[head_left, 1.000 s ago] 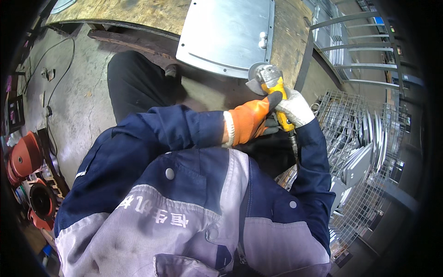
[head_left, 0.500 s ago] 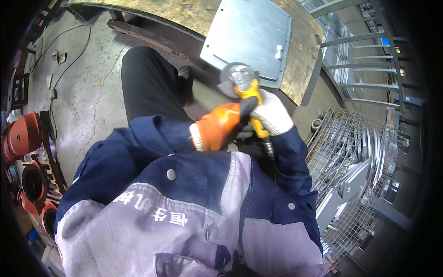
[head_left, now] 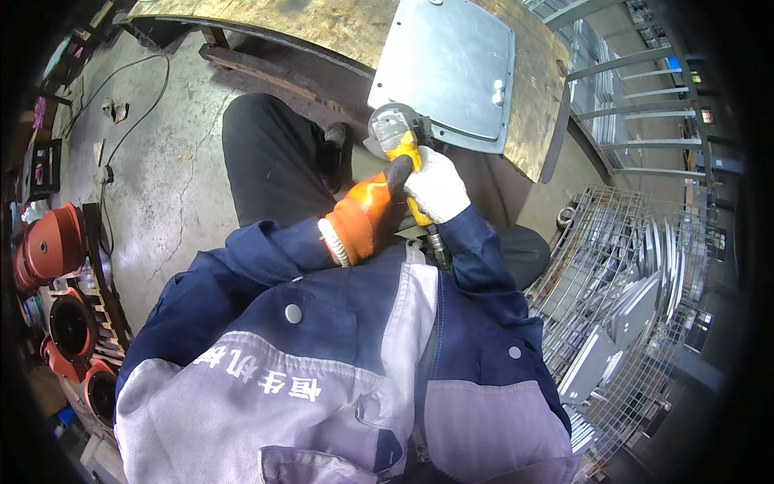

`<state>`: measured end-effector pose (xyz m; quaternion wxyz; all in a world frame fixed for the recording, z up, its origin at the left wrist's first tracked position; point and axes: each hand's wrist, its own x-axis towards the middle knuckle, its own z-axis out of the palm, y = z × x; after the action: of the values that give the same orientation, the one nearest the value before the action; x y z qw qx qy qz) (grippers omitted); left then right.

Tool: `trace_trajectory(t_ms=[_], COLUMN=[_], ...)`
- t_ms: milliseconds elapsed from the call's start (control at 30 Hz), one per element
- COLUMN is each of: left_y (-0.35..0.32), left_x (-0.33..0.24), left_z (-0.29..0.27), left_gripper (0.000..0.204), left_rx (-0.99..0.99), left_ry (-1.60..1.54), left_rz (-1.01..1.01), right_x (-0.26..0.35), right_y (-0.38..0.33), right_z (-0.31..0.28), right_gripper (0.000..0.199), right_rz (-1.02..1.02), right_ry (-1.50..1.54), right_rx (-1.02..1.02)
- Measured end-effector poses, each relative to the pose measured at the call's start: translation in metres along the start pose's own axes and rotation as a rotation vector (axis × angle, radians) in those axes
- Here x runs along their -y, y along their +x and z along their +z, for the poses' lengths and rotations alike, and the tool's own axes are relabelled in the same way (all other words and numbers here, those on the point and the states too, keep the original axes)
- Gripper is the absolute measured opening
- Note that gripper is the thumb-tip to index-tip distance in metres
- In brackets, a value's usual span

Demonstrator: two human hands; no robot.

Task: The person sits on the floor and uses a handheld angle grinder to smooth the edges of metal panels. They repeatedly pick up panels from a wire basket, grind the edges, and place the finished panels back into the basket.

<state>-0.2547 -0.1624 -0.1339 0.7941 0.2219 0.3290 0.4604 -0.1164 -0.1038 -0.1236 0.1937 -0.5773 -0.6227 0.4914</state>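
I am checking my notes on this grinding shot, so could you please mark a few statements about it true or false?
1. Both hands hold the yellow angle grinder. True: the left hand, in an orange glove, and the right hand, in a white glove, both have a grip on it.
2. The grey metal plate lies on the floor. False: it rests on the wooden table.
3. The grinder's disc sits near the plate's lower left edge. True.
4. The wire rack of metal sheets is on the person's left. False: it is on the right.
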Motion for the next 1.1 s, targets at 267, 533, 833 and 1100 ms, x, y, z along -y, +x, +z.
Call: trace_trajectory(t_ms=[267, 533, 833, 1100], left_y=[0.016, 0.050, 0.091, 0.041], left_x=[0.015, 0.043, 0.075, -0.010], left_z=[0.043, 0.099, 0.118, 0.038], left_gripper=[0.040, 0.038, 0.041, 0.053], left_rx=[-0.018, 0.052, 0.367, 0.389], left_ry=[-0.186, -0.041, 0.065, -0.112], left_rz=[-0.471, -0.566, -0.525, -0.567], right_x=[-0.038, -0.080, -0.088, -0.003], right_y=[-0.038, -0.070, -0.089, -0.097], right_z=[-0.043, -0.095, -0.145, -0.126], right_gripper=[0.037, 0.039, 0.026, 0.030], right_rz=[0.075, 0.122, 0.278, 0.297], right_ry=[0.145, 0.475, 0.305, 0.698], right_rx=[-0.109, -0.223, -0.435, -0.176])
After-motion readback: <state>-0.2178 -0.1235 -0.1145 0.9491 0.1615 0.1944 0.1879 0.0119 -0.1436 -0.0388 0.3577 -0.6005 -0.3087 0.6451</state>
